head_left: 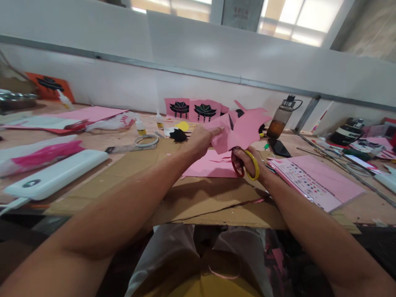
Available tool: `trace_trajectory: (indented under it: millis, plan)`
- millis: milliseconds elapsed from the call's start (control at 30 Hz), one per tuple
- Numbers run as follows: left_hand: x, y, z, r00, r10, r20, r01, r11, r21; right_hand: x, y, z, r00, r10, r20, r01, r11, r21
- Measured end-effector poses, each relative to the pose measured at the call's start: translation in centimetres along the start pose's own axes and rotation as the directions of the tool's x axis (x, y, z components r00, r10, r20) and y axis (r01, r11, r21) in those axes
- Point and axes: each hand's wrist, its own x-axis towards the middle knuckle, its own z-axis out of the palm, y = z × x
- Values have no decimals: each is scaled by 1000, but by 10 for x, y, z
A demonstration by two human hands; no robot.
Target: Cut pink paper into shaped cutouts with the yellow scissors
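The pink paper (239, 130) is held up over the tabletop (102, 142), pinched by the left hand (201, 140); scissors (246, 164) (right hand (247, 163) closed through the handles) are partway around its outline, the lower edge apparently uncut.

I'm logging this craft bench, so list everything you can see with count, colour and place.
pink paper sheet: one, pink, held up above the table
scissors: one, red and yellow handles, under the sheet
finished cards: two, pink with black shapes, against the back wall
water bottle: one, brownish with dark cap, back right
phone: one, black, beside the bottle
tape roll: one, clear, left of centre
power bank: one, white, near left
sticker sheet: one, multicoloured on pink pad, right
cardboard: one, brown, table front
left hand: grips the sheet
right hand: fingers in the scissors
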Motion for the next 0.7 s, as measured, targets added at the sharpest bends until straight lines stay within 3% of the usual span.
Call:
trace_trajectory:
  millis: [567, 700]
  plan:
    - [-6, 8, 6, 999, -52, -1, 52, 996, -78, 2, 10, 4, 1000, 21, -16, -19, 991, 134]
    - [-7, 10, 8, 997, -56, -43, 53, 995, -79, 1, 7, 5, 998, 51, -32, -46, 987, 152]
